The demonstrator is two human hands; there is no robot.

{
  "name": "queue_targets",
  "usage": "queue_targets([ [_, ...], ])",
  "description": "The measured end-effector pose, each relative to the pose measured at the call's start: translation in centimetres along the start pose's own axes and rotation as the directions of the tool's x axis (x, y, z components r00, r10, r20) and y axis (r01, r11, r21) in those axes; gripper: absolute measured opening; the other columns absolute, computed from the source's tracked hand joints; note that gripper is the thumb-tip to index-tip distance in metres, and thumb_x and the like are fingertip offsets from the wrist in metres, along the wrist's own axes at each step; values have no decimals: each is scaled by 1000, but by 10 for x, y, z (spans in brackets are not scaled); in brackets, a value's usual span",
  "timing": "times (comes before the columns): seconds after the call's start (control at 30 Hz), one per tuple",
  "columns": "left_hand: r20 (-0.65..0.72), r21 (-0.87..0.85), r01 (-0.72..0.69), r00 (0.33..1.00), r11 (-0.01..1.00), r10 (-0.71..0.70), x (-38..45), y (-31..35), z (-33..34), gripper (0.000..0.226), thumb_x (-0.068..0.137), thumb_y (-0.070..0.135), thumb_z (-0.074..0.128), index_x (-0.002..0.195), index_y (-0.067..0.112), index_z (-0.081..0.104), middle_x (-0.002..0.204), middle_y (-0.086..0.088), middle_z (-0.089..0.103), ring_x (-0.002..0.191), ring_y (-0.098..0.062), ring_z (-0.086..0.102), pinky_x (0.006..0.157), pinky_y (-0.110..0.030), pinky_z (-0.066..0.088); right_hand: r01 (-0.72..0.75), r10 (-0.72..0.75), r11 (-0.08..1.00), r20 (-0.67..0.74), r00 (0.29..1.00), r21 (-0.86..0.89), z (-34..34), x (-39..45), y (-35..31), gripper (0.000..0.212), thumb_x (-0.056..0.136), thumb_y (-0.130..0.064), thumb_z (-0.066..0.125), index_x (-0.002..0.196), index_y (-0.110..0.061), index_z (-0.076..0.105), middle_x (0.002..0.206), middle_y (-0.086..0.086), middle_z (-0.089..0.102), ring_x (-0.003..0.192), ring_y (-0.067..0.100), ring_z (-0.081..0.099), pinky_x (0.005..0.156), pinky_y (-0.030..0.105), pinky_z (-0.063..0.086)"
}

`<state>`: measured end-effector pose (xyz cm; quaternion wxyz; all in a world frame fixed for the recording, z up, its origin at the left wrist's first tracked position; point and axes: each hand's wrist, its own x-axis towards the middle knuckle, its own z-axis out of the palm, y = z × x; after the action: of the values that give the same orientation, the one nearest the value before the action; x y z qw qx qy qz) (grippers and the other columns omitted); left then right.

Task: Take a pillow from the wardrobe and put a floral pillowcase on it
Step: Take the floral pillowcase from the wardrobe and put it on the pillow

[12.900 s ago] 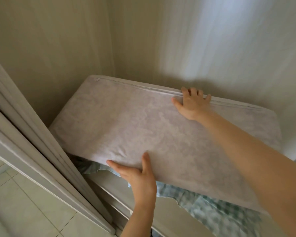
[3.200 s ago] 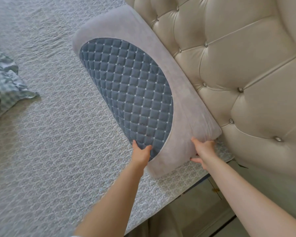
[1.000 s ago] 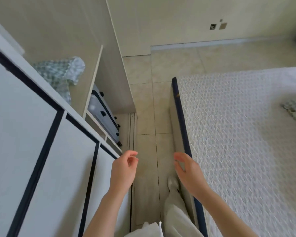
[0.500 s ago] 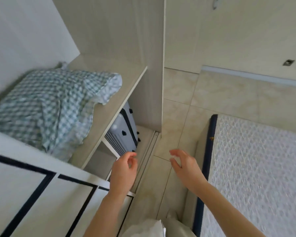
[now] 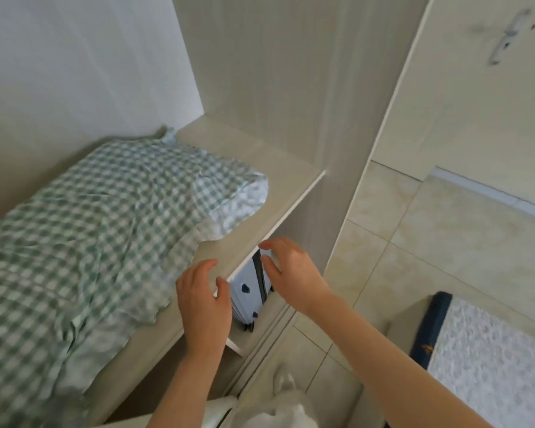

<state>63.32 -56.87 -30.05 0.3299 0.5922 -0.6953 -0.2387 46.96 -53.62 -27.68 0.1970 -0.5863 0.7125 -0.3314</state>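
A green-and-white checked cloth (image 5: 99,230) lies crumpled along the wardrobe shelf (image 5: 278,193), filling most of its left part. My left hand (image 5: 204,301) hovers over the shelf's front edge, just right of the cloth's hem, fingers apart and empty. My right hand (image 5: 291,273) is a little further right, past the shelf edge, also with fingers apart and holding nothing. The pillow is out of view, and no floral pillowcase can be made out.
A pale suitcase with dark wheels (image 5: 247,295) stands in the compartment below the shelf. The wardrobe's side panel (image 5: 337,118) rises right of the shelf. Tiled floor (image 5: 430,242) lies to the right, with the bed corner (image 5: 476,350) at lower right.
I have turned from the bed towards the wardrobe. The shelf with the checked cloth has come closer, and both empty hands have risen up to the shelf's front edge.
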Motion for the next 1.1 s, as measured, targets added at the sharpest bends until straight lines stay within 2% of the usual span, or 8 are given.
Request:
queue_targets([
  [0.13,-103,-20,26,994,999,-27,28,2,7,29,94,4,57,122,7,63,124,-8,63,122,-25,48,103,-47,44,161,-156,986,98,983,-46,5,58,-17,31,98,-20,49,126,-8,57,123,9,59,114,25,53,94,33,44],
  [0.3,-220,5,83,972,997,-80,53,-8,4,25,93,0,59,116,3,66,117,-11,67,119,-30,53,102,-52,44,249,-240,968,186,953,-26,18,106,-23,32,99,-22,49,127,-10,56,127,7,57,118,24,49,97,28,39],
  [0.43,-286,105,188,946,977,-152,67,-23,-3,27,93,5,58,119,4,66,121,-12,66,124,-30,51,106,-53,41,353,-337,935,257,906,-16,30,144,-26,34,98,-23,50,129,-10,55,127,8,57,120,25,49,97,29,40],
  [0.67,-398,397,279,911,874,-110,92,-44,-14,43,80,-3,72,122,-2,63,128,-21,62,127,-43,50,106,-62,35,610,-566,792,375,734,2,51,203,-36,37,94,-17,57,128,-4,54,127,14,56,121,32,48,102,35,39],
  [0.8,-380,479,394,899,784,-219,99,-53,-14,65,78,8,79,138,3,53,147,-18,49,141,-41,35,113,-67,21,734,-655,679,441,614,-15,64,226,-34,44,90,-14,62,132,-1,51,133,19,51,127,36,45,105,45,40],
  [0.9,-363,578,413,903,704,-231,96,-59,-8,77,78,17,81,146,8,46,153,-12,43,145,-36,31,113,-64,15,794,-625,596,549,555,-124,78,237,-28,65,94,-27,57,148,-8,27,156,16,22,145,35,14,117,45,20],
  [0.97,-364,626,410,906,663,-216,94,-63,-6,84,73,12,83,147,11,44,154,-10,42,144,-34,33,112,-64,19,801,-570,555,597,564,-226,87,245,-23,81,93,-37,56,152,-12,6,161,11,0,147,35,-6,119,46,7],
  [1.1,-377,667,421,902,615,-209,96,-70,-6,88,67,5,85,146,13,46,150,-8,47,140,-33,41,109,-64,25,841,-578,447,619,532,-305,103,256,-25,90,93,-30,58,151,-14,-8,161,9,-11,145,39,-14,117,51,-5],
])
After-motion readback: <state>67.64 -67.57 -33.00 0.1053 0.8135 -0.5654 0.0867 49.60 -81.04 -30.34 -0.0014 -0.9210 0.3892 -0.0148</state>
